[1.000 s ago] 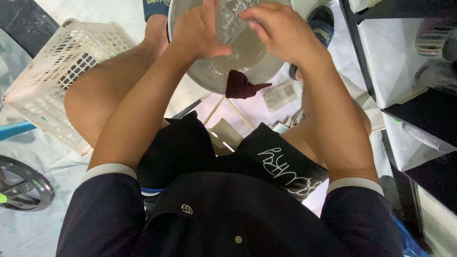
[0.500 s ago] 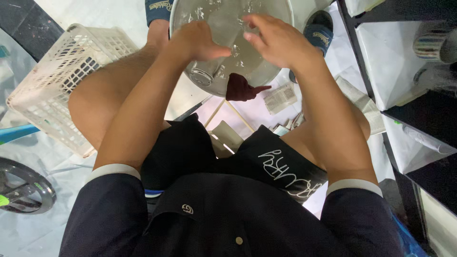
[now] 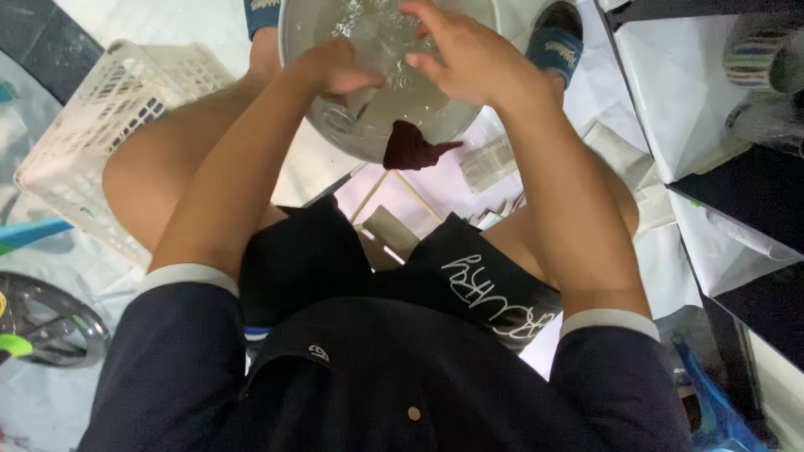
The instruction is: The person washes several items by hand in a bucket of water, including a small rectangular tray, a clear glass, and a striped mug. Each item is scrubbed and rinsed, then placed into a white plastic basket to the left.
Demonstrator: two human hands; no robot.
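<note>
Hovering over the metal basin, both hands nearly meet.

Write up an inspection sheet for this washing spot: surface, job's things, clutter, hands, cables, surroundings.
Surface: pale floor, wet-looking near the person's seat.
Job's things: metal basin of water between the feet; dark red cloth draped over its near rim.
Clutter: white plastic basket on the person's left; small clear packet and flat papers below the basin.
Hands: left hand curled over the water; right hand spread above it; what they hold is blurred.
Cables: nothing seen.
Surroundings: dark shelf unit on the right, blue slipper, wheel lower left.
</note>
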